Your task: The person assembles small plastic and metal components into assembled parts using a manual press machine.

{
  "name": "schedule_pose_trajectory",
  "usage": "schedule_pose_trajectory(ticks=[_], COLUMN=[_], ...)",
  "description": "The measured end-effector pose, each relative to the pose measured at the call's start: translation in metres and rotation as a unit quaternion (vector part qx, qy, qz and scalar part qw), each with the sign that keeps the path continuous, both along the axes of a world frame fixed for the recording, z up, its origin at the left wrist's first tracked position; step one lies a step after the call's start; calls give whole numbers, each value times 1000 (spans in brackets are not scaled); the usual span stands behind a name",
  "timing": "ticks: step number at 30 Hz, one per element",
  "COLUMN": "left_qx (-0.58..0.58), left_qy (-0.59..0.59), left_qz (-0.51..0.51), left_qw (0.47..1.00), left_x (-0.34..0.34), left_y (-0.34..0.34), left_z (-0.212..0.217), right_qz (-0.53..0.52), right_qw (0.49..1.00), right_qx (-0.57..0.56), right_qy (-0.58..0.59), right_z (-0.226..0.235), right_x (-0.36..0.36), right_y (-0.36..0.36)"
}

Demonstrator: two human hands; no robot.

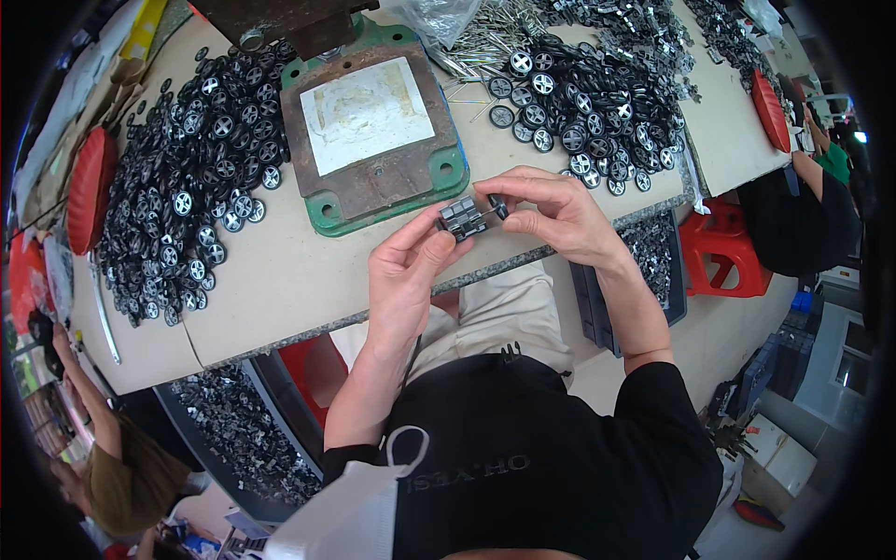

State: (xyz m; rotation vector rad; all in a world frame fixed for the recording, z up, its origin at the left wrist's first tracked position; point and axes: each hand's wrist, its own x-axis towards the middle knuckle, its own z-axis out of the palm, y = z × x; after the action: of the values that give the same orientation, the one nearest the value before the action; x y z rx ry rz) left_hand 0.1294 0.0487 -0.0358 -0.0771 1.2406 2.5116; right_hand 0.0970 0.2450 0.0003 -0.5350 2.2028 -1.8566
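My left hand (403, 271) is closed on a small dark grey, blocky plastic part (463, 217), pinched between thumb and fingers above the table's near edge. My right hand (571, 222) pinches a small black toy wheel (498, 206) with a thin metal axle running from it toward the grey part; whether the axle tip is inside that part, I cannot tell. Just beyond both hands stands a green and rusty metal press base (324, 217) topped by a white sheet (367, 114). Heaps of black wheels with silver spokes lie to its left (201, 159) and right (597, 117).
Loose metal axles (485, 42) and small grey parts (621, 33) lie at the back. Red trays (91, 191) (771, 112) stand at both sides. Below the table are bins of dark parts (247, 434) (653, 257) and a red stool (723, 250). Other people sit left and right.
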Motion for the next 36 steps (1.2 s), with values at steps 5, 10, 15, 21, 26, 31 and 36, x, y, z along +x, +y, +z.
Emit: schedule_pose_trajectory(ticks=[5, 10, 15, 21, 26, 31, 36], left_qx=[-54, 10, 87, -188, -349, -410, -467], left_qy=[17, 7, -21, 70, 227, 257, 245], left_qz=[10, 39, 28, -108, 5, 122, 147], left_qw=[998, 999, 996, 974, 909, 866, 837], left_x=[0, -3, -2, -8, -33, -104, -131], left_y=[3, 3, -3, -21, -35, -52, -54], left_z=[-1, 1, -2, 24, 41, 54, 36], right_qz=[-89, -99, -68, -8, 12, -72, -28], right_qw=[982, 987, 973, 995, 979, 969, 967], right_qx=[63, 93, -144, 97, 142, 180, 204], right_qy=[-154, -82, -167, 21, 145, 151, 152], right_z=[-5, -19, -25, 21, 38, 37, 22], right_x=[7, 7, 15, 3, -14, -22, -17], right_y=[-9, -8, -15, -11, -28, -20, -11])
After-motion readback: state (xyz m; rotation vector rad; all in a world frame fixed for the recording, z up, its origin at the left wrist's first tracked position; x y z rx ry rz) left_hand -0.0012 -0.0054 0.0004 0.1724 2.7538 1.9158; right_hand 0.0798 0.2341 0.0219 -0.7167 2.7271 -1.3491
